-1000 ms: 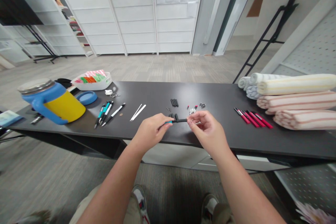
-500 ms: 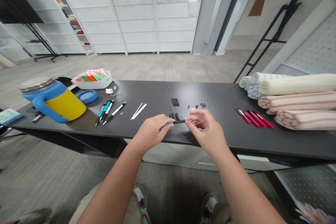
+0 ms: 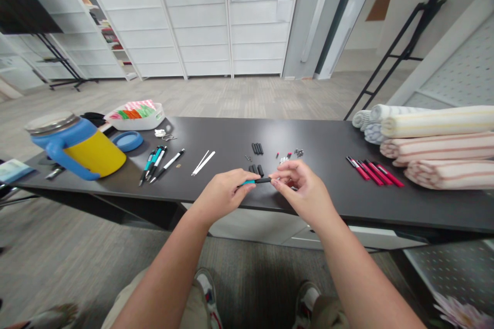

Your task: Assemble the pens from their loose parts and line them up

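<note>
My left hand (image 3: pixel 222 195) is closed round the teal end of a pen (image 3: pixel 258 181) held over the front of the black table (image 3: pixel 231 139). My right hand (image 3: pixel 303 187) pinches the pen's black grip end with thumb and fingertips. Just behind the pen lie short black grip sleeves (image 3: pixel 256 169), with a second group of sleeves (image 3: pixel 257 148) farther back. Small silver and red pen parts (image 3: pixel 287 157) lie behind my right hand.
Teal and black finished pens (image 3: pixel 156 160) and white refills (image 3: pixel 203 163) lie left of my hands. Red pens (image 3: pixel 372 171) and rolled towels (image 3: pixel 436 146) fill the right. At the left stand a yellow and blue jug (image 3: pixel 81 149), a blue lid (image 3: pixel 128 141) and a white tray (image 3: pixel 135 115).
My right hand has slid left along the pen toward my left hand, so less of the black barrel shows between them. The view shifted slightly.
</note>
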Action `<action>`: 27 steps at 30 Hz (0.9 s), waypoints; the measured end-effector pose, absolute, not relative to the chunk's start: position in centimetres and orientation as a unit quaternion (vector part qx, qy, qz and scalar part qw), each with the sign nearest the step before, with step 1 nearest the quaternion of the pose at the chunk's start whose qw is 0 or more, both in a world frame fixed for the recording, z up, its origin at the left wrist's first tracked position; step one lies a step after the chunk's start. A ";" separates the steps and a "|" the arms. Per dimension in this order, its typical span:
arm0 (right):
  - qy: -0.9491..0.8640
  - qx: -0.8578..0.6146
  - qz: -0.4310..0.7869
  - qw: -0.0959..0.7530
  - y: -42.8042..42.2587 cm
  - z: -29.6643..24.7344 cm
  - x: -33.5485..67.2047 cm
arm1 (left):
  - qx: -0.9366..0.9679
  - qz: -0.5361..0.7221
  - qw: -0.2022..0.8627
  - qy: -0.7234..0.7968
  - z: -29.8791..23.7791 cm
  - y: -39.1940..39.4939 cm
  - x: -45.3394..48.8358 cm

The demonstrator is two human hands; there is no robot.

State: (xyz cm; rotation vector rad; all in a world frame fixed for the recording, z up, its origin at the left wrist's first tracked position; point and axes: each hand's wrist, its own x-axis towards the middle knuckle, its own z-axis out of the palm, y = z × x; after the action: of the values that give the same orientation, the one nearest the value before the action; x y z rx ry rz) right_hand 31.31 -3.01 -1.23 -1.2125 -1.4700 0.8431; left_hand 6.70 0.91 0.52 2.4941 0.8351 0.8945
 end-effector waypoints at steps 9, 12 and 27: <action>-0.555 -0.471 0.409 0.551 -2.8 -0.8 31.3 | 0.870 0.325 0.199 0.312 0.5 1.2 6.7; -0.553 -0.464 0.421 0.548 -2.6 -1.0 31.3 | 0.870 0.330 0.203 0.306 0.7 1.2 6.6; -0.596 -0.490 0.413 0.483 -2.9 -1.5 31.6 | 0.887 0.291 0.185 0.308 0.4 1.3 6.3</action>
State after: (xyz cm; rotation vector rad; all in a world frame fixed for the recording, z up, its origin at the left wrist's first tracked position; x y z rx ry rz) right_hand 31.63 -2.92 -1.52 -1.1936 -1.4526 1.0068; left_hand 6.26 1.35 0.42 2.4981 0.8677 0.8207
